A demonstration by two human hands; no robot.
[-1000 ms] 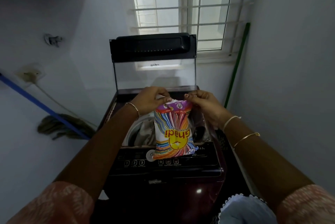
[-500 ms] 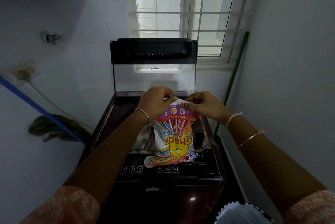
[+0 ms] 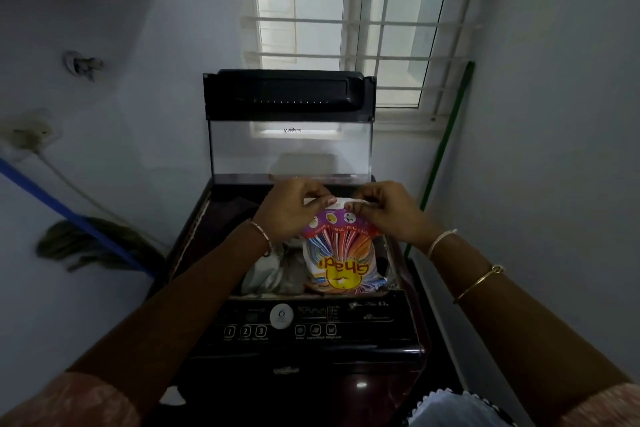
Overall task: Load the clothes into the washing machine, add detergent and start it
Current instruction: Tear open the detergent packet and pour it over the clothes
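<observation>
**Tearing open the detergent over the tub**

Moved since half a second ago: the detergent packet [image 3: 343,260] sits farther back. Its lower end now hangs over the open tub instead of covering the control panel [image 3: 363,326], so the round dial [image 3: 281,315] shows. Both hands have closed in on the top seam, and a thin white strip of it is stretched between them.

- Grip: the left hand [image 3: 294,208] pinches the packet's top edge on its side and the right hand [image 3: 391,212] pinches it just beside. Each grip is narrow and closed on the seam. The packet hangs upright from them, print upside down to the viewer.
- Washing machine [image 3: 311,378]: the lid [image 3: 291,149] stands raised against the wall under the window [image 3: 346,28]. Clothes [image 3: 270,274] lie in the tub, left of the packet.
- Step in hand, as I judge it: opening the packet before pouring.
- To do it well:
  - Keep the two pinches close together, so the tear starts at the seam and runs short.
  - Pull one hand toward the body and the other away.
  - Hold the packet over the tub, so any spilled powder falls on the clothes and not the panel.
- I cannot tell whether the seam has given yet.
</observation>
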